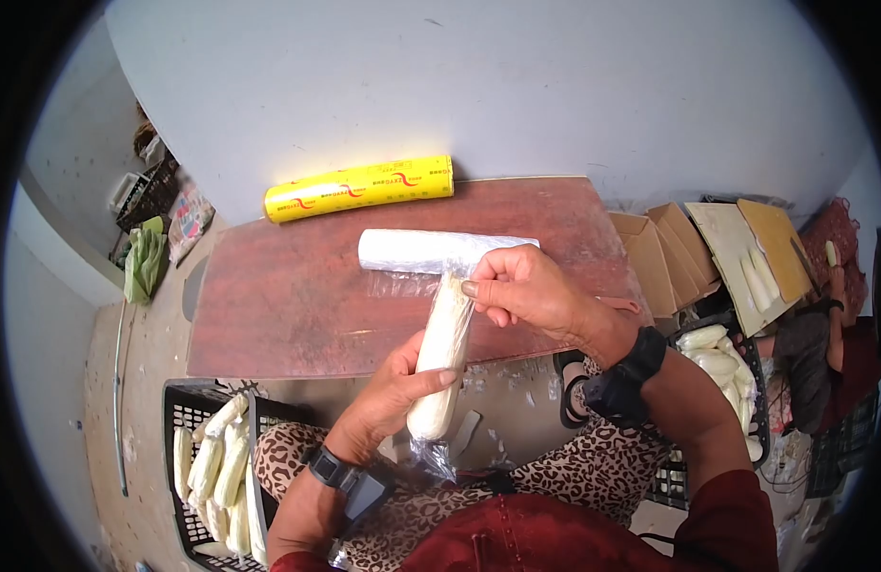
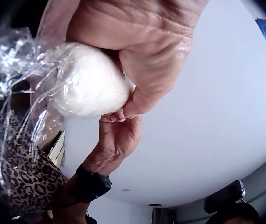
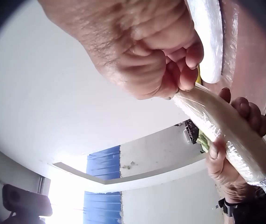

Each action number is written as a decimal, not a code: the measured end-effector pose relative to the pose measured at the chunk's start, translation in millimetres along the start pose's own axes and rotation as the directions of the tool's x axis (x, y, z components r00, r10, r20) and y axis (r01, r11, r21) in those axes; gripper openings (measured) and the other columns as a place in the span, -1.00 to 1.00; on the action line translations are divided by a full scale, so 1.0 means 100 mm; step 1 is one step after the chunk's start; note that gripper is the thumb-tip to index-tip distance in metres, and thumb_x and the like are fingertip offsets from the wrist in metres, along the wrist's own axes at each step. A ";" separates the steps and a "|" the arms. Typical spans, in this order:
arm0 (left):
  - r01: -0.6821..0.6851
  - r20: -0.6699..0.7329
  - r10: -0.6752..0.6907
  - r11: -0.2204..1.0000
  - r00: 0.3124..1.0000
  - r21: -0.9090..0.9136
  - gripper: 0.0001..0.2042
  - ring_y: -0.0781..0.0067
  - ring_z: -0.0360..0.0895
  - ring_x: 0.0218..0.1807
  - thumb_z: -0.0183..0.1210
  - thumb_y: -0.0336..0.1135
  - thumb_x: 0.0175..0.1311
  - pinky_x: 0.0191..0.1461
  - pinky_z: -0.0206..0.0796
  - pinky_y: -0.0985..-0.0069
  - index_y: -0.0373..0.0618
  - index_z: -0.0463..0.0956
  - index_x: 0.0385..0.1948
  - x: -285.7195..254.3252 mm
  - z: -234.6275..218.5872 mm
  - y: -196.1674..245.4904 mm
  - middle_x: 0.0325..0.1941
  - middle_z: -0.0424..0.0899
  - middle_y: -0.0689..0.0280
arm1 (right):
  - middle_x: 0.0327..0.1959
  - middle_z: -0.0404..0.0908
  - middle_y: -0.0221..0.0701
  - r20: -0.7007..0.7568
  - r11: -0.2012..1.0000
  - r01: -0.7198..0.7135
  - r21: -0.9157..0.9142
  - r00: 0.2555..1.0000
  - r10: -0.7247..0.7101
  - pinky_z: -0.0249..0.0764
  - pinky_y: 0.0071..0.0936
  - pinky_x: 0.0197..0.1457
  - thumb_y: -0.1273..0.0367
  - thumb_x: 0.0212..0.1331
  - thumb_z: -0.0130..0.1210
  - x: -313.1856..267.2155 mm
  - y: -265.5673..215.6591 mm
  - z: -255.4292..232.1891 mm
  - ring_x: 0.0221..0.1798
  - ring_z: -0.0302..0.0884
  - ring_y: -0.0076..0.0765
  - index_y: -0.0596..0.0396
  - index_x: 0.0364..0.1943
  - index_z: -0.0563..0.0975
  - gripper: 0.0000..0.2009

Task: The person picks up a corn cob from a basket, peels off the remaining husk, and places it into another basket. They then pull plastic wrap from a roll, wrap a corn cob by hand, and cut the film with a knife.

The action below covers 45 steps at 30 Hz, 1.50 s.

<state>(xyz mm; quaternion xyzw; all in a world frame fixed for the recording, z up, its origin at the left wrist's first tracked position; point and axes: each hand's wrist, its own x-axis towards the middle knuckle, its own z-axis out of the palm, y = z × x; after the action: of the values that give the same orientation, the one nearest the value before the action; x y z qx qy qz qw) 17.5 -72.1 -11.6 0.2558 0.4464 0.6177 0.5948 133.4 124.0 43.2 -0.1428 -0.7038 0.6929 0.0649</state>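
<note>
A pale, long ear of corn (image 1: 443, 334), apparently in its husk and wrapped in clear cling film, is held tilted over the table's front edge. My left hand (image 1: 388, 391) grips its lower half, thumb across the front and fingers behind. At the upper tip, my right hand (image 1: 526, 291) pinches the film with thumb and forefinger. A crumpled tail of film (image 2: 11, 70) hangs off the rounded lower end in the left wrist view. Just behind the tip lies a white roll of cling film (image 1: 431, 250), with a loose film edge at its front.
On the reddish table (image 1: 278, 315), a yellow printed roll (image 1: 359, 189) lies along the wall. A black crate (image 1: 178, 393) of pale ears stands at lower left; more wrapped ears (image 1: 717, 362) fill one at right. Beyond are cardboard boxes (image 1: 650, 253) and another person (image 1: 810, 372).
</note>
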 end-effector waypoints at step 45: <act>0.059 0.137 -0.031 0.977 0.990 -0.203 -0.61 0.36 0.59 -0.15 0.22 -0.20 0.27 -0.03 0.47 0.42 -0.16 0.37 0.05 0.07 0.03 -0.07 -0.17 0.59 0.21 | -0.47 0.49 -0.53 0.079 0.999 -0.025 0.040 0.997 0.022 0.33 -0.70 -0.43 0.46 0.25 0.13 0.06 0.14 0.03 -0.48 0.40 -0.69 0.15 -0.30 0.49 -0.93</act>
<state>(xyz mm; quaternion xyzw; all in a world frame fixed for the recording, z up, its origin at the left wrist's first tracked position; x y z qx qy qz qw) 22.1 -65.0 -18.1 0.2229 0.3448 0.6286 0.6605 128.7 122.6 28.9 -0.1223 -0.6897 0.7130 0.0320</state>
